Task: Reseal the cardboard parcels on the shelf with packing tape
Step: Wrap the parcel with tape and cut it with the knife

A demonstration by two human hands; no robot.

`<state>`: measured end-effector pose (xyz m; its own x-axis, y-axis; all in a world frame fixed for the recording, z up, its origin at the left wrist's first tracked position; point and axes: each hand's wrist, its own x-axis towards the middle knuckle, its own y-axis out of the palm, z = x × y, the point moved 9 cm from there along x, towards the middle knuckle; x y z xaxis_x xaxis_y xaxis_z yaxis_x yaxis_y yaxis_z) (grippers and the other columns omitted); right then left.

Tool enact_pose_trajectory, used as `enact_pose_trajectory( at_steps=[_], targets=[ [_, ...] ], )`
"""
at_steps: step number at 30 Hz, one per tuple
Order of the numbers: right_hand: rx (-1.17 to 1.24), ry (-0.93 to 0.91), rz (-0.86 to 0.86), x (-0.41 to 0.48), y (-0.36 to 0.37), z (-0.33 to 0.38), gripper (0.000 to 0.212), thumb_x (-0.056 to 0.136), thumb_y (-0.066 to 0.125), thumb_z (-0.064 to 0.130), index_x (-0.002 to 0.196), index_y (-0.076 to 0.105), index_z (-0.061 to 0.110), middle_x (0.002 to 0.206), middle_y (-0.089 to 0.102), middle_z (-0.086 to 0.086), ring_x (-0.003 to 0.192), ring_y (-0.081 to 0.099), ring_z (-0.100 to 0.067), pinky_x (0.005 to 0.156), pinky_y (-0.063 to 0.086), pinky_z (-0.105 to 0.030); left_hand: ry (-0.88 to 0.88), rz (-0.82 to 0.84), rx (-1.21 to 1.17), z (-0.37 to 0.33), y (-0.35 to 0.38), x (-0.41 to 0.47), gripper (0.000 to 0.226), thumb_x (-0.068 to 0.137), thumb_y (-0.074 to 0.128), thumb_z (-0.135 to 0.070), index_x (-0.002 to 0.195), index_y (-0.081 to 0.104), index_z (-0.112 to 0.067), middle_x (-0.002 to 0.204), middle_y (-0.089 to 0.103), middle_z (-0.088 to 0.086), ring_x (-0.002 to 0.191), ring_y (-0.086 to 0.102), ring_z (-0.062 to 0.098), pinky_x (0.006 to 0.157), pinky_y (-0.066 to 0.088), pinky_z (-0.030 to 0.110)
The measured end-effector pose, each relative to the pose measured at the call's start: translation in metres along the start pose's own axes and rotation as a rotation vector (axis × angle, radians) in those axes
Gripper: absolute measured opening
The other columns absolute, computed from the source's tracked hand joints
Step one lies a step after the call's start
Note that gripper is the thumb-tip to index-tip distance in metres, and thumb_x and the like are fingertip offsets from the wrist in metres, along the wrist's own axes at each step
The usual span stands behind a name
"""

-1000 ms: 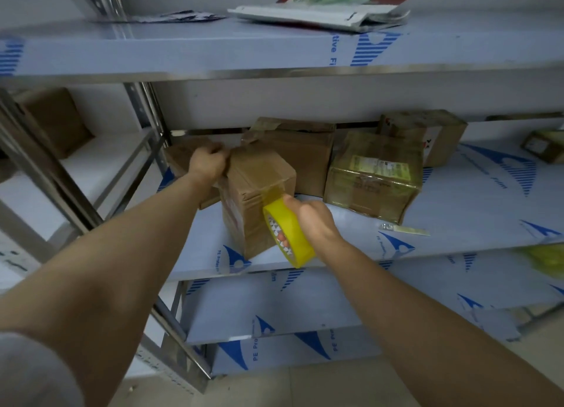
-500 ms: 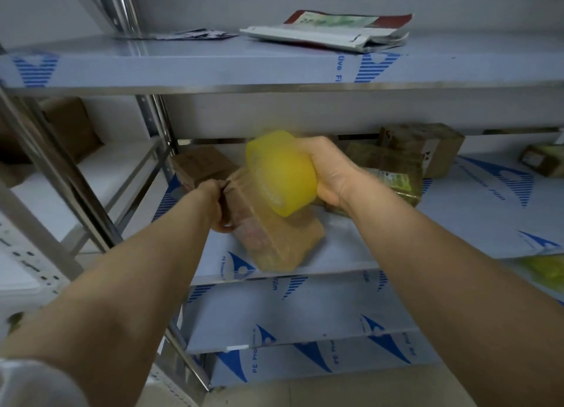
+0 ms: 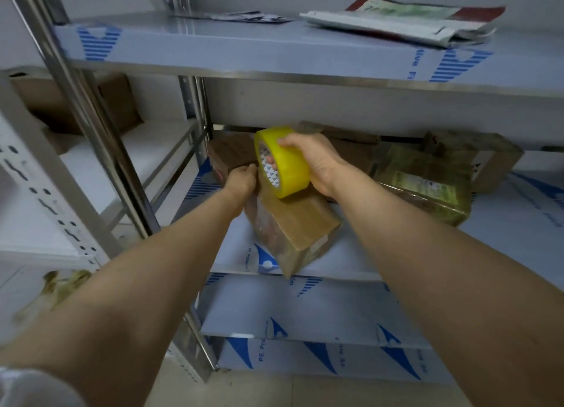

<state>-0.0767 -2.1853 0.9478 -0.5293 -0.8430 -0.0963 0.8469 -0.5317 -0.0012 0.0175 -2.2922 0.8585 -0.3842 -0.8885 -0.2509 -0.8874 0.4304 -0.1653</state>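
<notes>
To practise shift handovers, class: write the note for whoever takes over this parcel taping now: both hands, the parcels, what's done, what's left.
Right hand grips the yellow tape roll, fingers through its core, just above the front parcel.
Left hand holds that parcel's far end; it lies askew at the shelf edge.
Done: glossy tape already shows on it.
Left: finish sealing it, then check the other parcels.

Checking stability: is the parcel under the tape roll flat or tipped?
Tipped: parcel sits slanted, corner past shelf edge, left hand holding it.
</notes>
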Motion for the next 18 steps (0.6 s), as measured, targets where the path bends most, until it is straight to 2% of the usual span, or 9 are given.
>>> enact_pose_trajectory(
  at_steps=[2, 5, 8, 9, 11, 12, 14, 18],
  targets=[
    [-0.104, -0.002, -0.048, 0.008, -0.004, -0.01, 0.021, 0.085, 0.069, 0.031, 0.088, 0.065, 0.011, 0.102, 0.07, -0.016, 0.095, 0.067, -0.032, 0.092, 0.053, -0.047, -0.016, -0.013, -0.01, 0.011, -0.002, 0.007, 0.043, 0.103, 0.033, -0.034, 0.128, 0.052, -0.005, 0.129, 0.055, 0.016, 0.116, 0.052, 0.031, 0.094, 0.041, 0.036],
    [-0.158, 0.044, -0.042, 0.015, -0.002, -0.027, 0.05, 0.084, 0.062, 0.056, 0.108, 0.064, 0.012, 0.112, 0.068, -0.01, 0.101, 0.065, -0.027, 0.097, 0.05, -0.043, -0.022, -0.044, -0.07, 0.025, -0.001, 0.02, 0.041, 0.103, 0.033, -0.031, 0.132, 0.048, -0.007, 0.131, 0.053, 0.016, 0.113, 0.052, 0.03, 0.091, 0.043, 0.034],
    [-0.121, 0.092, 0.006, 0.019, 0.001, -0.041, 0.064, 0.07, 0.069, 0.063, 0.11, 0.064, 0.014, 0.113, 0.068, -0.009, 0.103, 0.065, -0.026, 0.1, 0.047, -0.045, 0.017, -0.14, -0.009, 0.025, -0.004, 0.023, 0.041, 0.104, 0.031, -0.029, 0.134, 0.046, -0.005, 0.131, 0.052, 0.018, 0.118, 0.049, 0.034, 0.1, 0.042, 0.039],
    [-0.103, 0.1, 0.013, 0.02, 0.001, -0.042, 0.065, 0.066, 0.073, 0.06, 0.108, 0.065, 0.012, 0.111, 0.069, -0.009, 0.102, 0.066, -0.025, 0.1, 0.048, -0.044, 0.031, -0.167, 0.008, 0.024, -0.005, 0.024, 0.04, 0.104, 0.031, -0.028, 0.131, 0.047, -0.004, 0.13, 0.052, 0.02, 0.118, 0.049, 0.035, 0.1, 0.041, 0.04],
    [-0.108, 0.084, 0.0, 0.016, -0.002, -0.037, 0.046, 0.073, 0.074, 0.05, 0.093, 0.066, 0.009, 0.103, 0.071, -0.009, 0.097, 0.067, -0.025, 0.098, 0.049, -0.043, 0.051, -0.191, 0.035, 0.022, -0.004, 0.027, 0.038, 0.104, 0.031, -0.025, 0.128, 0.05, -0.002, 0.128, 0.053, 0.022, 0.117, 0.05, 0.036, 0.099, 0.041, 0.039],
    [-0.127, 0.06, -0.027, 0.014, -0.006, -0.032, 0.036, 0.079, 0.073, 0.045, 0.083, 0.064, 0.01, 0.096, 0.071, -0.008, 0.094, 0.068, -0.024, 0.096, 0.051, -0.041, 0.05, -0.199, 0.05, 0.021, -0.004, 0.027, 0.037, 0.104, 0.03, -0.024, 0.127, 0.05, -0.001, 0.128, 0.053, 0.022, 0.117, 0.05, 0.036, 0.098, 0.041, 0.038],
    [-0.161, 0.021, -0.1, 0.006, -0.019, -0.022, 0.032, 0.083, 0.07, 0.042, 0.074, 0.062, 0.013, 0.087, 0.069, -0.005, 0.086, 0.068, -0.022, 0.086, 0.054, -0.034, 0.048, -0.217, 0.077, 0.021, -0.005, 0.029, 0.038, 0.104, 0.029, -0.023, 0.128, 0.049, -0.001, 0.129, 0.052, 0.023, 0.117, 0.049, 0.037, 0.098, 0.04, 0.038],
    [-0.199, 0.003, -0.104, -0.023, -0.041, -0.006, 0.04, 0.077, 0.071, 0.046, 0.1, 0.068, 0.013, 0.1, 0.069, -0.009, 0.088, 0.068, -0.024, 0.086, 0.056, -0.039, 0.052, -0.236, 0.122, 0.021, -0.004, 0.03, 0.038, 0.104, 0.03, -0.024, 0.132, 0.048, -0.004, 0.132, 0.051, 0.021, 0.121, 0.047, 0.037, 0.1, 0.038, 0.037]
  ],
)
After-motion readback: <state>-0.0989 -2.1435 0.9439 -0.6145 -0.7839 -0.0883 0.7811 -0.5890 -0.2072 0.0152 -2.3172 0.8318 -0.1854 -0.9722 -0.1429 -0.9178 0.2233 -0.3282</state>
